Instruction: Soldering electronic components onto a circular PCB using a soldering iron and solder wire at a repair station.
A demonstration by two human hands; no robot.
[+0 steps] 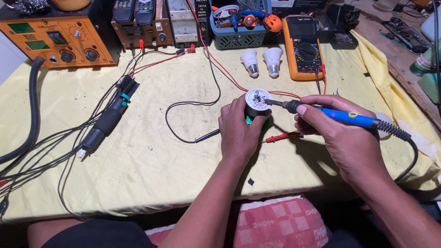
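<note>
Bulb base (257,103) with exposed round circuit board, at table centre on yellow cloth (183,151), grasped by left hand (241,131). Right hand (335,133) grips blue soldering iron (342,117), tip touching the board. Beside: red probe (282,136), orange multimeter (302,48).

Workbench w/ a wrinkled yellow cloth (183,156) over it. On the cloth: two white bulbs (261,62) standing side by side, orange multimeter (302,46) just right of them, teal basket (238,34) behind, orange station box (55,39) at far left, black hot-air handle (108,121) lying w/ cables, red probe (282,136) mid-cloth.
</note>
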